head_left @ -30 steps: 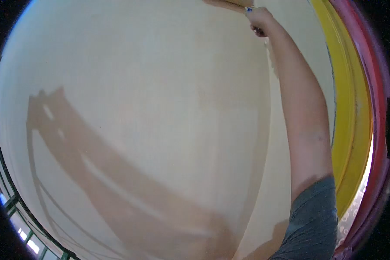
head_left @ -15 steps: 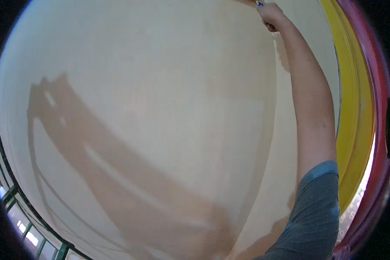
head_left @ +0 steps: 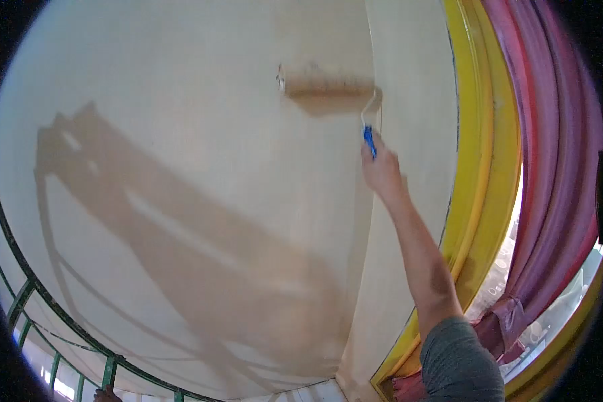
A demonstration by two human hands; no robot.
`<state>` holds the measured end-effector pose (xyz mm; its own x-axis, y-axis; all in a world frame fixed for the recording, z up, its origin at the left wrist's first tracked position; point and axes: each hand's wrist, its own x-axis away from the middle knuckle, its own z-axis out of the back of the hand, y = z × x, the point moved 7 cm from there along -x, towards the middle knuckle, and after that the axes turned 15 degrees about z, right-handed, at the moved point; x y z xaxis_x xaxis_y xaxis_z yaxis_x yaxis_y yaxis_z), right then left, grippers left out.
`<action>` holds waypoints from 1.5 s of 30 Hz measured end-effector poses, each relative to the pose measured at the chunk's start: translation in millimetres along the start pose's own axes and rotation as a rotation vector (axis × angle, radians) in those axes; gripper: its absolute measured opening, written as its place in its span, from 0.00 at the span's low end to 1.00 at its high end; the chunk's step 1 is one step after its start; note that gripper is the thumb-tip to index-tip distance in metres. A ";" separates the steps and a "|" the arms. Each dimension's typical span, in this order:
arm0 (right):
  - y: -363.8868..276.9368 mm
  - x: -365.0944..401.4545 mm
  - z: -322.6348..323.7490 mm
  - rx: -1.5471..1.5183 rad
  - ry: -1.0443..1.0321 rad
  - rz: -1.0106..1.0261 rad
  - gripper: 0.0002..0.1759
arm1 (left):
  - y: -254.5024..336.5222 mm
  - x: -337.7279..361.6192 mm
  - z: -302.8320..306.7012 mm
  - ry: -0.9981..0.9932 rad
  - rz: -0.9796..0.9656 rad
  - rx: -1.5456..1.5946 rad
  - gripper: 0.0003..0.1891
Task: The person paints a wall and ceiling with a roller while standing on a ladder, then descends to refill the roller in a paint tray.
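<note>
On my feed, the paint roller (head_left: 328,83) lies level, high on the pale wall (head_left: 214,134), its right end by the vertical edge where the adjoining wall (head_left: 412,100) begins. The grip of my right hand (head_left: 382,171) is closed around the blue handle (head_left: 369,139), with the bent wire frame (head_left: 364,114) rising above it. At the bottom left, a dark hand-like shape (head_left: 106,394) sits against the green railing (head_left: 110,370); I can't tell whose it is or how far it is closed.

My worry is that corner: a small drift rightward could knock the roller's end or the wire into the adjoining wall, and a wider swing could catch the yellow frame (head_left: 482,167). The arm is reaching high, so a wrist twist could tip the roller and load one end. I can't tell whether its whole length touches the wall.
</note>
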<state>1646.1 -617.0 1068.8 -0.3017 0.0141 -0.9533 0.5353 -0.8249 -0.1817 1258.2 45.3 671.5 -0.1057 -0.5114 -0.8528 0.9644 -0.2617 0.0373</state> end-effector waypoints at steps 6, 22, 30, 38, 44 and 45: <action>-8.5 90.6 13.3 0.064 -0.134 -0.062 0.22 | -0.7 -2.7 -2.8 -0.128 0.053 0.147 0.18; 17.0 -44.0 -28.9 -0.265 -0.158 -0.095 0.22 | -6.8 -1.9 -11.7 -0.639 0.224 -0.014 0.29; 36.4 145.4 -52.7 -0.203 -0.237 -0.252 0.29 | -13.1 -1.2 -31.1 -0.519 0.197 -0.014 0.29; 49.6 255.0 -67.0 -0.262 -0.319 -0.366 0.33 | -14.6 -2.9 -33.5 -0.497 0.181 0.019 0.28; 37.4 125.3 -51.9 -0.322 -0.183 -0.177 0.31 | -10.3 -2.5 -23.8 -0.487 0.149 -0.077 0.29; 31.6 103.0 -46.4 -0.326 -0.159 -0.151 0.30 | -12.5 -2.2 -27.4 -0.432 0.134 -0.066 0.29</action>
<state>1668.6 -615.4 953.7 -0.5010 0.0123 -0.8654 0.6903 -0.5974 -0.4081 1253.1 72.1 658.6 -0.0563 -0.8352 -0.5470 0.9884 -0.1241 0.0877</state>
